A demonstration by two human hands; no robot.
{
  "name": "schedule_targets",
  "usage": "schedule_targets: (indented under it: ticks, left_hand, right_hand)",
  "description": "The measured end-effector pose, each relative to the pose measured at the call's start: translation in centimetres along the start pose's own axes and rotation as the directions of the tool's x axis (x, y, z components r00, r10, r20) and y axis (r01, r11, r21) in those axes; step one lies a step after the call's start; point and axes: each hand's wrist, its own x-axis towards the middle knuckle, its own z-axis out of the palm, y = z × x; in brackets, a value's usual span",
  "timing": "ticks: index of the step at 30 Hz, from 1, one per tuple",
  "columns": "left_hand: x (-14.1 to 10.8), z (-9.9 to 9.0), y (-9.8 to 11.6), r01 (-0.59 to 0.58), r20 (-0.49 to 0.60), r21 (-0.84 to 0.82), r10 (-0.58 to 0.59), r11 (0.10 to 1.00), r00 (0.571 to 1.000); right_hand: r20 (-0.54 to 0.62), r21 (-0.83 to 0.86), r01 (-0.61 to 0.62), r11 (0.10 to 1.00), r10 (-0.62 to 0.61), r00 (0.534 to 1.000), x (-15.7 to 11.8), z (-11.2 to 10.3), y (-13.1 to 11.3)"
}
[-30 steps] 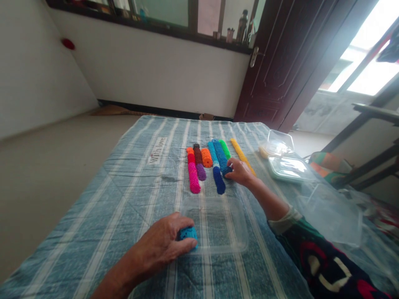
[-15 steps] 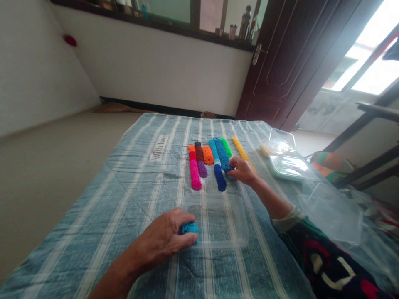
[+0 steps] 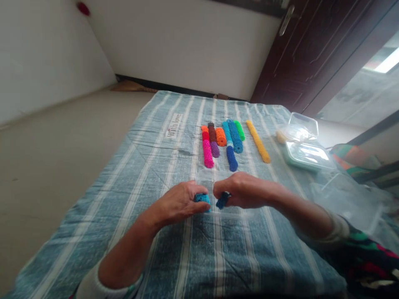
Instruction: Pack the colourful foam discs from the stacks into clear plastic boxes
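Between the thumb and fingers of my left hand [image 3: 177,202] is a short stack of light blue notched discs [image 3: 203,199], over the left side of a clear plastic box [image 3: 240,212]. My right hand [image 3: 243,190] pinches a few darker blue discs [image 3: 222,200] just right of that stack, apart from it. Beyond the box lie rows of discs side by side: a pink and red row [image 3: 207,149], a brown and purple row [image 3: 213,139], an orange roll [image 3: 221,137], a light and dark blue row [image 3: 230,149], a thicker blue roll [image 3: 235,137] and a green row [image 3: 240,130].
A yellow row [image 3: 258,141] lies apart to the right. Clear lidded containers [image 3: 307,155] stand near the right edge, with another clear plastic piece [image 3: 346,203] closer to me. A striped cloth [image 3: 131,199] covers the surface.
My right hand has left the near end of the thicker blue roll and come toward me with some blue discs, beside my left hand. The camera has tilted down.
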Motion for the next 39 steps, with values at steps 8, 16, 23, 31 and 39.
schedule_targets:
  ticks: [8,16,23,31,39]
  left_hand:
    - [-0.1,0.1,-0.4,-0.061,0.029,0.049,0.059,0.997,0.998]
    - [-0.1,0.2,-0.4,-0.064,0.015,0.037,0.063,0.997,0.998]
    - [0.0,0.2,-0.7,-0.083,0.012,0.022,0.083,0.996,0.996]
    - [0.1,0.1,-0.7,-0.113,0.024,0.030,0.112,0.993,0.993]
    - [0.1,0.3,-0.7,-0.082,0.003,0.049,0.082,0.995,0.997]
  right_hand:
    - [0.064,-0.028,-0.003,1.000,0.005,0.998,2.0,1.8,0.4]
    - [-0.087,0.071,0.093,0.993,-0.086,0.992,2.0,2.9,0.6]
    - [-0.115,0.046,-0.008,0.999,0.013,0.993,1.4,3.9,0.7]
    - [-0.105,0.054,-0.056,0.997,0.061,0.993,1.3,3.9,0.6]
    - [-0.134,0.131,-0.033,0.991,0.051,0.990,1.2,4.4,0.8]
